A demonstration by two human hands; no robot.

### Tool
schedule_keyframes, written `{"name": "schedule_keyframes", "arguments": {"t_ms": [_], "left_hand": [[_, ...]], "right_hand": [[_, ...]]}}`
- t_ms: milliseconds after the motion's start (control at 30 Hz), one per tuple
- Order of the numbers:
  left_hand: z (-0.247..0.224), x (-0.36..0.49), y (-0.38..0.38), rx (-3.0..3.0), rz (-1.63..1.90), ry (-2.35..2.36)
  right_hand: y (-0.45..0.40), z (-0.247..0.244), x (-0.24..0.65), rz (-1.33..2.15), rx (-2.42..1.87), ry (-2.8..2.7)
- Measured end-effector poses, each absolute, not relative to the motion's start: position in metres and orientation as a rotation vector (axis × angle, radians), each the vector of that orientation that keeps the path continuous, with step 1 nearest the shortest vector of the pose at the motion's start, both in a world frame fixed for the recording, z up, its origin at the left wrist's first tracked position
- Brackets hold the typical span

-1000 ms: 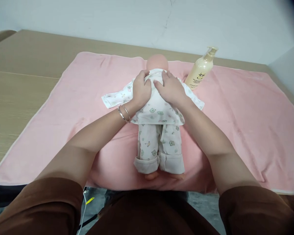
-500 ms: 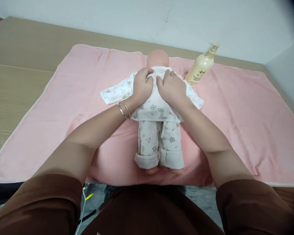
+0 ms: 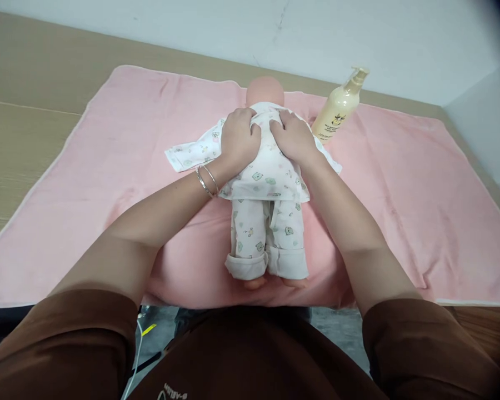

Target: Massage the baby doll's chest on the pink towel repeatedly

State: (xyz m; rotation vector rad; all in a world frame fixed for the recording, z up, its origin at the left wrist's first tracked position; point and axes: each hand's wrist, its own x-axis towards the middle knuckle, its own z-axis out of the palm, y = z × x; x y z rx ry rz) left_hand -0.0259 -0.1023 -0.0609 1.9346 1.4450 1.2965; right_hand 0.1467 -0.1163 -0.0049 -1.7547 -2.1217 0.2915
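Note:
A baby doll (image 3: 270,178) lies on a pink blanket (image 3: 125,128), its smooth round head away from me and no face showing. It wears a white printed top and matching trousers (image 3: 250,230) with turned-up cuffs; its bare feet stick out. My left hand (image 3: 240,139) is curved over the doll's left-side shoulder, thumb on the upper back. Across from it, my right hand (image 3: 294,136) grips the other shoulder the same way. Fingertips of both hands are partly hidden over the shoulders. The sleeves spread out to either side.
A cream pump bottle (image 3: 336,114) lies tilted or stands on the blanket just right of the doll's shoulder. Wooden tabletop (image 3: 29,128) shows around the blanket, with a white wall (image 3: 191,33) behind. A white cable (image 3: 137,344) hangs below the near edge.
The whole view has shifted slightly, so everything sits a little higher and further left. Both hands stay at the doll's shoulders, their fingers slightly moved over the top.

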Motion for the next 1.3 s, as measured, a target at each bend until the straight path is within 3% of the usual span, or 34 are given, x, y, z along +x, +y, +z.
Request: {"name": "schedule_keyframes", "arguments": {"t_ms": [300, 533, 700, 1300], "left_hand": [[-0.037, -0.021, -0.107, 1.989, 1.018, 1.565], [-0.015, -0.009, -0.142, 2.164, 0.883, 1.543], [-0.002, -0.014, -0.140, 2.194, 0.678, 1.539], [-0.023, -0.029, -0.108, 2.140, 0.860, 1.545]], "right_hand": [[-0.167, 0.030, 0.117, 0.168, -1.890, -2.270], [-0.133, 0.012, 0.139, 0.269, -1.815, -2.208], [-0.154, 0.019, 0.128, 0.186, -1.846, -2.211], [-0.153, 0.023, 0.129, 0.119, -1.850, -2.209]]}}
